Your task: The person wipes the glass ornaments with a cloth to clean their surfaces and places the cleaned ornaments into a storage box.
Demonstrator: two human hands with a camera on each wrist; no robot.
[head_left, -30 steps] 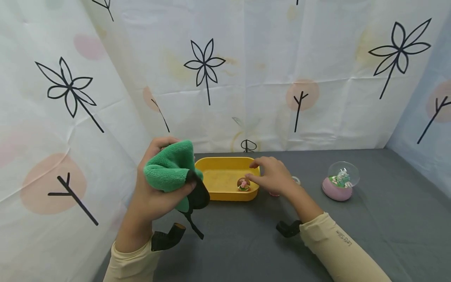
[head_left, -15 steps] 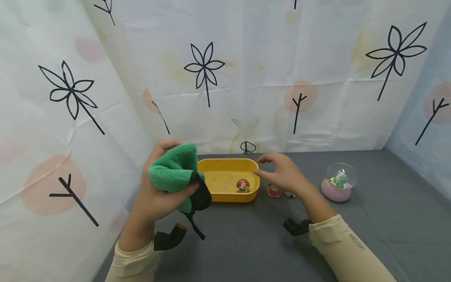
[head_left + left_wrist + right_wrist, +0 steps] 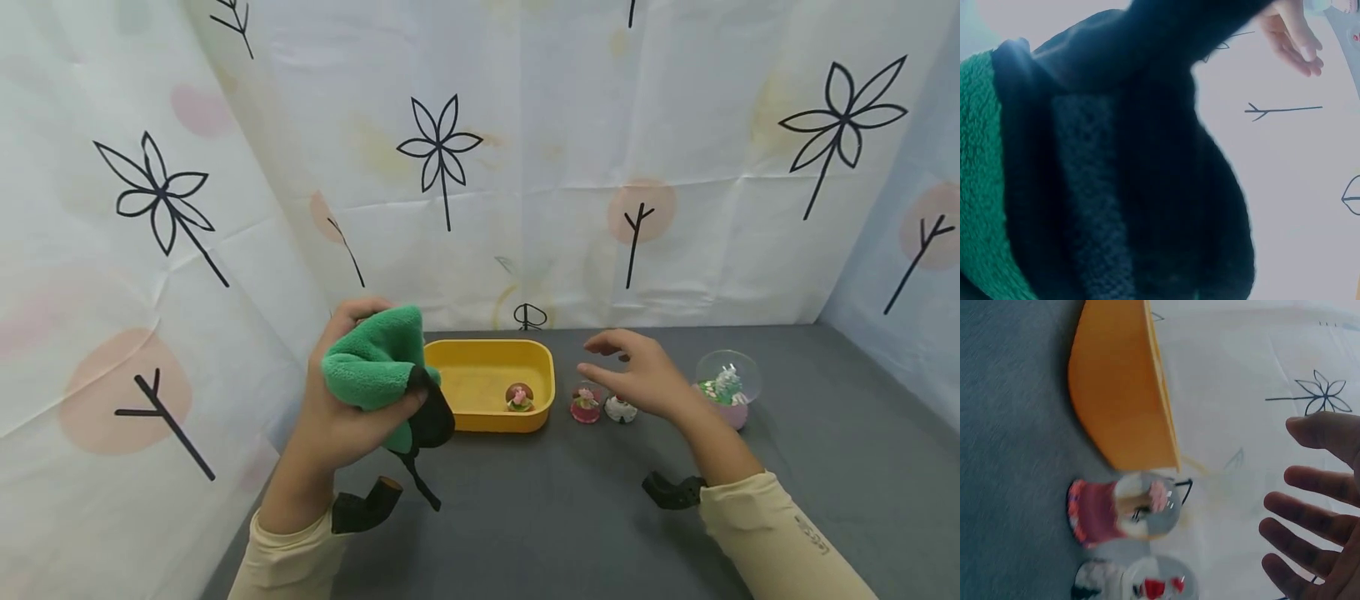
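At centre-left, I note the left hand gripping fuzzy green fabric. Right hand, fingers loose, hovers near a clear-domed globe.

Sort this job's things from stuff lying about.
Likely job:
fuzzy green cloth, in left hand;
rounded yellow tray, brown globe inside;
small red-based globe, small white-based globe, near right hand.

Seemingly lying about:
larger clear pink-based globe;
white patterned backdrop.
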